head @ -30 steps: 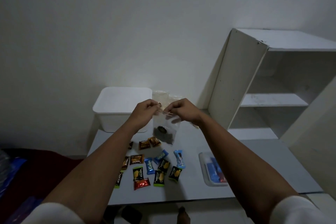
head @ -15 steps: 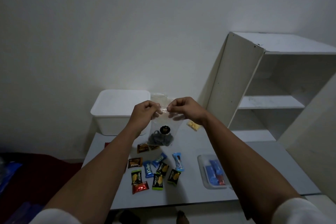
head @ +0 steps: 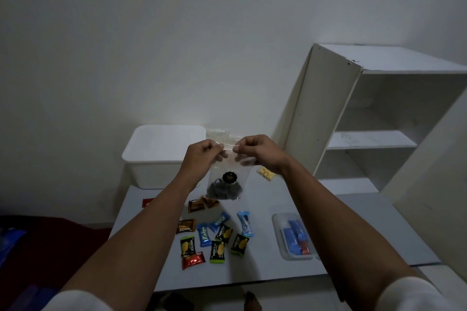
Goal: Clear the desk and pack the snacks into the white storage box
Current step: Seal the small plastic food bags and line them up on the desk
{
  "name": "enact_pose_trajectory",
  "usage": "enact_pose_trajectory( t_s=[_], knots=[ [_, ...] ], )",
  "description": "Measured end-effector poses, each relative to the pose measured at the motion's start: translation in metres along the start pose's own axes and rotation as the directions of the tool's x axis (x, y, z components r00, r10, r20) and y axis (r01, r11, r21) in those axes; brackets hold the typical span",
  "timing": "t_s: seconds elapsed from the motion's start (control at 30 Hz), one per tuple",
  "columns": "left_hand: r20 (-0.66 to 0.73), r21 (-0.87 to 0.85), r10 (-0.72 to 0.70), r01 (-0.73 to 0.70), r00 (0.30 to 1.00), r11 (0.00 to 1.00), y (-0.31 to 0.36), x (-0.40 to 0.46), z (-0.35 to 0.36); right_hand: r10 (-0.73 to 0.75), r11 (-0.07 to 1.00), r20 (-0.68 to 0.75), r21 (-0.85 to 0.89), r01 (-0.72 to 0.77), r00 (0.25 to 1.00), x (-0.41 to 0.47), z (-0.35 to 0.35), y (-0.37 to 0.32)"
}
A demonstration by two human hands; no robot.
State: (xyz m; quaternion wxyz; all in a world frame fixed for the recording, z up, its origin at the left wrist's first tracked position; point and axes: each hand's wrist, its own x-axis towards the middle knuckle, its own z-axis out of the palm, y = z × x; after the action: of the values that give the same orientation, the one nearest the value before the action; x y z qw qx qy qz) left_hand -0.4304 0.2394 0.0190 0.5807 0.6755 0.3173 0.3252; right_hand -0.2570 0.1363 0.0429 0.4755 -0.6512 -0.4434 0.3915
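Both our left hand [head: 202,156] and right hand [head: 255,150] pinch the clear plastic bag of dark snacks [head: 225,179] by its top edge, probably to seal it for the closed white storage box [head: 161,154].

White shelf unit [head: 374,118] leans w/ open shelves at right, red cloth [head: 50,242] lower left

A home room: bare white wall, desk [head: 353,222], empty white shelf unit [head: 328,113].

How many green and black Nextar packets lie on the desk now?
4, all near the front of the desk: far left, front middle, right, and one behind. Arms may hide more.
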Motion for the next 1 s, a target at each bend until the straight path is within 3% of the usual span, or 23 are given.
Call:
enact_pose_trajectory(
  t_s=[0.17, 0.4, 0.6, 0.8, 1.0],
  knots=[
    [0.05, 0.015, 0.006, -0.007, 0.999, 1.0, -0.002, -0.001, 0.005, -0.019, 0.998, 0.029, -0.054, 0.02, 0.999, 0.001, 0.003, 0.0],
    [-0.108, 0.072, 0.061, -0.053, 0.992, 0.996, 0.001, 0.003, 0.013, -0.003, 0.992, -0.1, 0.124, 0.015, 0.995, -0.002, 0.002, 0.008],
    [-0.062, -0.097, -0.038, 0.032, 0.997, 0.995, 0.002, 0.002, 0.011, -0.021, 0.975, -0.098, 0.217, 0.042, 0.995, -0.002, 0.006, 0.008],
    [-0.14, -0.083, -0.027, 0.015, 0.99, 0.996, 0.002, 0.006, 0.009, -0.016, 0.96, -0.15, 0.275, 0.058, 0.988, -0.002, 0.008, 0.011],
    [-0.126, -0.138, -0.049, 0.031, 0.991, 0.99, 0.0, 0.003, 0.012, -0.03, 0.948, -0.203, 0.306, 0.092, 0.979, -0.002, 0.009, 0.014]
  ],
)
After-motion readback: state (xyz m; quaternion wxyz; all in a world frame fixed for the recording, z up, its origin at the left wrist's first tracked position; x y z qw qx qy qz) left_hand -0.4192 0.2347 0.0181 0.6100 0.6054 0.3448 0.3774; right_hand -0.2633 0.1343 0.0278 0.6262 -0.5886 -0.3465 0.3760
